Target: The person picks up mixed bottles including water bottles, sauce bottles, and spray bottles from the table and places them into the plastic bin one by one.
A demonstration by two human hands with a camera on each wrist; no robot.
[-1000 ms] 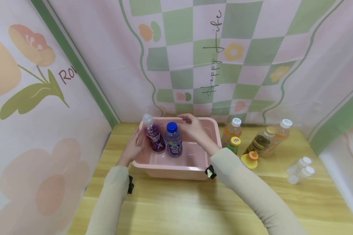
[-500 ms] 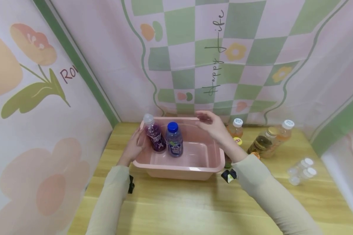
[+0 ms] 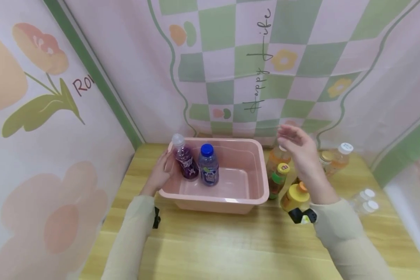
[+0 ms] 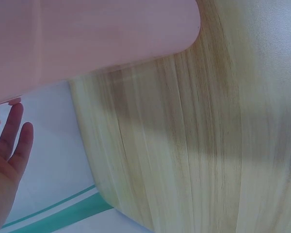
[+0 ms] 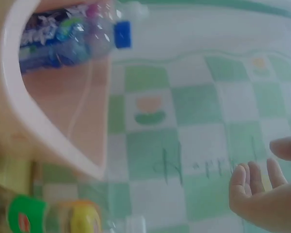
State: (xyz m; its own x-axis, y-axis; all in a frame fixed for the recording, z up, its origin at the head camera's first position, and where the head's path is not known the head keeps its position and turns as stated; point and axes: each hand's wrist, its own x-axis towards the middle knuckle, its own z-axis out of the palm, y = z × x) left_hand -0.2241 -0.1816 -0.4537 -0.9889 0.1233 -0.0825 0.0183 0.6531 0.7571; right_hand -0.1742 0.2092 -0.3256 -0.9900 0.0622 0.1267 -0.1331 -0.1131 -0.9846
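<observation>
In the head view, a pink plastic bin (image 3: 217,200) stands on the table. Inside it, towards the left, are a purple drink bottle (image 3: 188,165) with a clear cap, leaning, and a blue-capped drink bottle (image 3: 209,173). My left hand (image 3: 158,177) touches the bin's left rim with fairly straight fingers, also seen in the left wrist view. Right of the bin, my right hand (image 3: 301,155) is raised over several bottles, fingers loosely bent and holding nothing. Nearest it are a white-capped orange drink bottle (image 3: 274,158), a green-labelled bottle (image 3: 277,182) and a yellow bottle (image 3: 294,198) with an orange cap.
Partly behind my right hand stand a gold-capped bottle (image 3: 325,157) and another white-capped bottle (image 3: 341,156). Small clear bottles (image 3: 368,206) with white caps are farther right. A patterned curtain (image 3: 217,70) hangs along the table's back edge.
My right hand has moved right, from above the bin to above the bottles beside it. The left hand stays at the bin's left rim, and both bottles inside stay put.
</observation>
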